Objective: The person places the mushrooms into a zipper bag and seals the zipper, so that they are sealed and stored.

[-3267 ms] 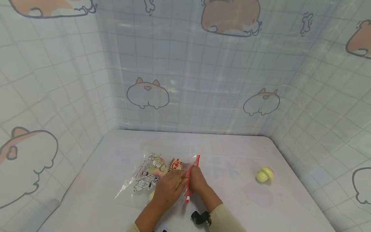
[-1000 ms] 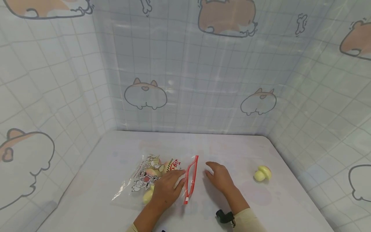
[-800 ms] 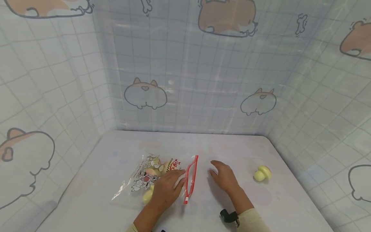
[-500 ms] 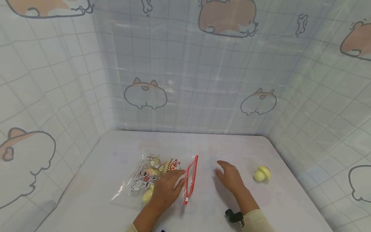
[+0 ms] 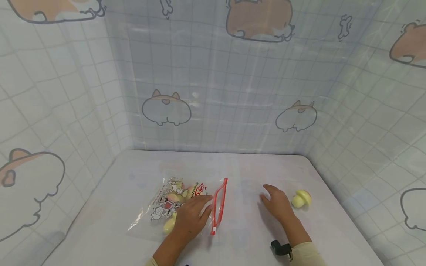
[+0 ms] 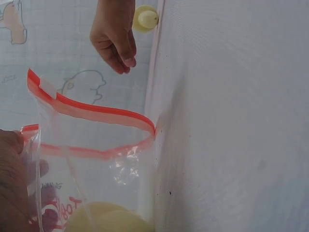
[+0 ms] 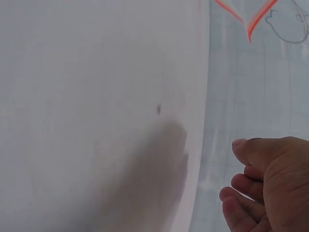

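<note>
A clear zip bag (image 5: pixel 149 218) with a red zip edge and printed cartoon figures lies on the table, its mouth facing right and gaping. Pale yellow and pinkish pieces (image 5: pixel 169 224) show through its film. My left hand (image 5: pixel 192 218) holds the bag near the mouth; in the left wrist view the thumb is outside, with fingers seen through the plastic. To the right, a yellow mushroom-shaped piece (image 5: pixel 301 199) sits on the table. My right hand (image 5: pixel 279 203), loosely curled and holding nothing, hovers just left of that piece. Its fingers (image 7: pixel 246 186) also show in the right wrist view.
The white table (image 5: pixel 246 236) is enclosed by a gridded curtain (image 5: pixel 229 85) with dog drawings at the back and both sides. A black wrist-worn device (image 5: pixel 280 248) hangs by the right sleeve (image 5: pixel 304 255).
My right hand has come out of the bag's mouth and moved right, toward the mushroom-shaped piece. The left hand stays on the bag, which has hardly moved.
</note>
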